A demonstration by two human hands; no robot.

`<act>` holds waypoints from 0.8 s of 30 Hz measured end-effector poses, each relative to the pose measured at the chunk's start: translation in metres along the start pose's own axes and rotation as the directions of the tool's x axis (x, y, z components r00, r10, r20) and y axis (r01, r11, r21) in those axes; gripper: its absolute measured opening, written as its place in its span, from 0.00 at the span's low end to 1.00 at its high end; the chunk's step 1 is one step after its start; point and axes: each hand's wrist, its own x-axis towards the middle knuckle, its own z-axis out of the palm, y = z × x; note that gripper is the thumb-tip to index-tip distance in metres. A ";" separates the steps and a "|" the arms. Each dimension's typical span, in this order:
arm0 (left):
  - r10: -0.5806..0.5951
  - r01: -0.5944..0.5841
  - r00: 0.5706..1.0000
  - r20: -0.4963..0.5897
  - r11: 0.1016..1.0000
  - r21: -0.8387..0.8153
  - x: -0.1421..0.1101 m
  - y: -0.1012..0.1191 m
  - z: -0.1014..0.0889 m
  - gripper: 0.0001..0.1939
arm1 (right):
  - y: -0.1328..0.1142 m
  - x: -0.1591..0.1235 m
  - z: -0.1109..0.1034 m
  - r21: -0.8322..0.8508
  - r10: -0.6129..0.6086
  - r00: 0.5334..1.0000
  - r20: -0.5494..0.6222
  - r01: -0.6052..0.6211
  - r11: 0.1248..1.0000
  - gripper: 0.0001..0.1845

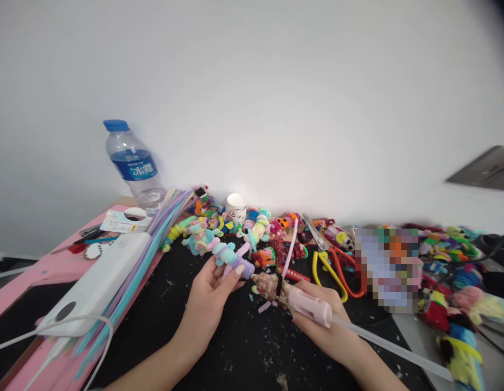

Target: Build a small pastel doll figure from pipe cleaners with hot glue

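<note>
My left hand (209,304) pinches a fuzzy pipe-cleaner figure (235,262), wound in pastel blue, yellow and lilac. My right hand (323,331) is wrapped round a pink glue gun (306,305), with a long translucent glue stick (392,347) running out of its back end. The gun's front is crusted with coloured fluff, and its tip points left, close to the figure's lilac end. Whether the tip touches the figure I cannot tell. Most of the right hand's fingers are hidden behind the gun.
Several pipe-cleaner figures line the wall around a paper cup (236,206). Yellow-and-red-handled scissors (331,266) lie behind my right hand. At left are a water bottle (133,163), a bundle of pastel pipe cleaners (154,255) and a white power strip (101,282) with a cable. A picture area is blurred.
</note>
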 end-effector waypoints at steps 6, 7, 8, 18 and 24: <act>-0.006 0.006 1.000 -0.002 1.000 0.009 -0.001 0.000 0.000 0.18 | 0.001 0.000 0.000 0.007 0.053 0.998 0.033 -0.053 0.999 0.06; -0.008 0.008 1.000 0.002 1.000 0.011 -0.001 0.000 0.000 0.18 | 0.001 0.000 0.000 0.003 0.057 0.998 0.040 -0.057 0.998 0.06; -0.009 0.009 1.000 0.006 1.000 0.011 -0.001 0.000 0.000 0.18 | 0.001 0.000 0.000 0.000 0.059 0.997 0.045 -0.059 0.998 0.05; -0.014 0.014 1.000 0.007 1.000 0.003 0.000 0.001 0.000 0.18 | 0.002 -0.001 -0.001 0.001 0.046 0.998 0.039 -0.046 0.999 0.05; -0.018 0.018 1.000 0.001 1.000 -0.003 0.001 0.000 0.000 0.18 | 0.005 0.000 0.000 -0.024 0.023 1.000 0.005 -0.022 0.999 0.04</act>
